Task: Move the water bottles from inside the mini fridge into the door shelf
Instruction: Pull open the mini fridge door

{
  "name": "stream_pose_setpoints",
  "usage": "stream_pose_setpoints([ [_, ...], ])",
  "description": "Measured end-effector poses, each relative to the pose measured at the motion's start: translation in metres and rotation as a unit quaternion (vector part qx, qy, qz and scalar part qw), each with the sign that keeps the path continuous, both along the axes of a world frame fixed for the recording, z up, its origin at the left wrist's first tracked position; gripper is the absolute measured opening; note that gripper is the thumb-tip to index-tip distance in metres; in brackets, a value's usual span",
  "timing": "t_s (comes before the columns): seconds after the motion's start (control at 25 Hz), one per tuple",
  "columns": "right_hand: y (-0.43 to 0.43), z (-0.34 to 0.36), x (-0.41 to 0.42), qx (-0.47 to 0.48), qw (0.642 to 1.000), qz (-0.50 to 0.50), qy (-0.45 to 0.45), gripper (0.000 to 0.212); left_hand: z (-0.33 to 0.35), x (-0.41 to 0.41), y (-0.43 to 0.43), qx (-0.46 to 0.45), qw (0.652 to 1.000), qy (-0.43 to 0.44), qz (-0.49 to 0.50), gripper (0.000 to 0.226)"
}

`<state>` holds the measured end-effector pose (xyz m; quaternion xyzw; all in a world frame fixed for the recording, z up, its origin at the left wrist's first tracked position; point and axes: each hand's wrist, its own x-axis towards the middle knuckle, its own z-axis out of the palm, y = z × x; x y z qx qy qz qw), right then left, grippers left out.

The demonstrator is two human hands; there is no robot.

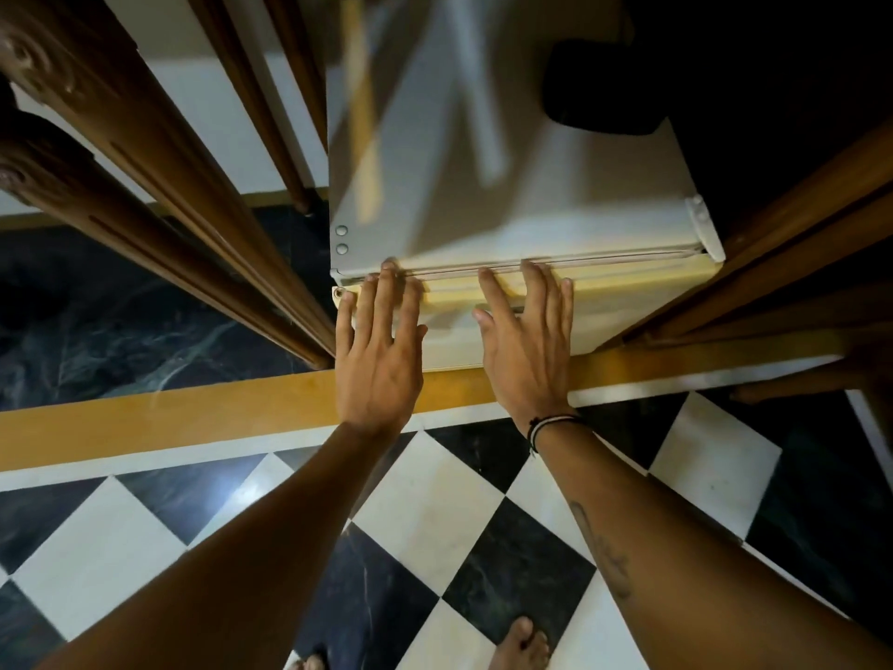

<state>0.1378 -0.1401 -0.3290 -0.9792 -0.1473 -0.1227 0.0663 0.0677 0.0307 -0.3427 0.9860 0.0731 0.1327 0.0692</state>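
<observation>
While black-and-white checkered tile floor [435, 524] spreads below, closed white boxy mini fridge [507, 186] stands between dark carved wooden furniture legs [145, 176]. Left hand [377, 350] and right hand [526, 350] lie flat on door's top edge, fingers spread, gripping nothing. Water bottles out of sight. Dark cord bracelet [551, 425] on right wrist; black object [599, 84] sits on fridge top.
</observation>
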Motion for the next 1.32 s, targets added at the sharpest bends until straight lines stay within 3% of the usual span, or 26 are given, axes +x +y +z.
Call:
stream_pose_setpoints([
  [0.44,-0.008,0.025,-0.011,-0.011,0.998,0.012,0.063,0.049,0.031,-0.025,-0.004,-0.05,0.993,0.103,-0.016,0.067],
  [0.72,-0.06,0.026,-0.086,-0.004,0.996,0.05,0.069,0.056,0.045,-0.096,-0.001,-0.029,0.986,0.153,-0.065,0.078],
  [1.08,-0.132,0.034,-0.155,0.077,0.995,-0.039,0.055,0.048,0.053,-0.013,0.029,0.046,0.987,0.145,-0.055,0.08],
  [1.32,-0.182,0.03,-0.172,-0.017,0.998,-0.064,0.0,0.045,0.016,0.018,0.05,0.01,0.998,0.063,-0.028,0.076],
])
